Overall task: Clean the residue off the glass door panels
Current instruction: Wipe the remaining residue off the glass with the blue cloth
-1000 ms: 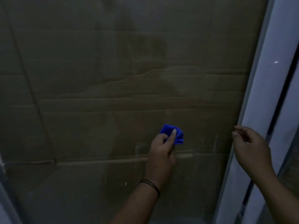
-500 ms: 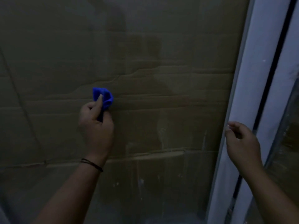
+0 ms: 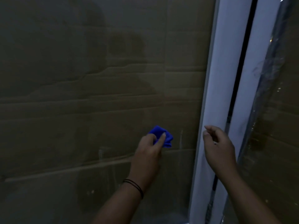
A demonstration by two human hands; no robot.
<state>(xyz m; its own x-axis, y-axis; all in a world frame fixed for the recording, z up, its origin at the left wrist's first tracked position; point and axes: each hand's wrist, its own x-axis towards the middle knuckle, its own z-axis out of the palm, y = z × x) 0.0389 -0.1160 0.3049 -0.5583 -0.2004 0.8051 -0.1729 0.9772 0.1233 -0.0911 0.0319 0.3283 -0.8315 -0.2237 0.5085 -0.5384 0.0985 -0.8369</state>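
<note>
Head view, 1 entry. My left hand point(image 3: 148, 152) pinches the bunched blue cloth point(image 3: 161, 138) against the glass panel point(image 3: 80, 94). Pale vertical streak of residue point(image 3: 181, 139) — just right of the cloth, long axis upright, between the cloth and the white door frame point(image 3: 215, 94). My right hand point(image 3: 218, 147) hovers at the frame, fingers loosely curled, holding nothing. Left hand nearer — I judge a short rightward wipe comes next.

Cloth on the left glass panel, door frame to its right

The left hand point(image 3: 148, 152) held the cloth point(image 3: 163, 137) against the glass panel point(image 3: 80, 94), left of the door frame point(image 3: 215, 94); the right hand point(image 3: 218, 147) hung before that frame, cardboard point(image 3: 113, 126) behind the glass.
</note>
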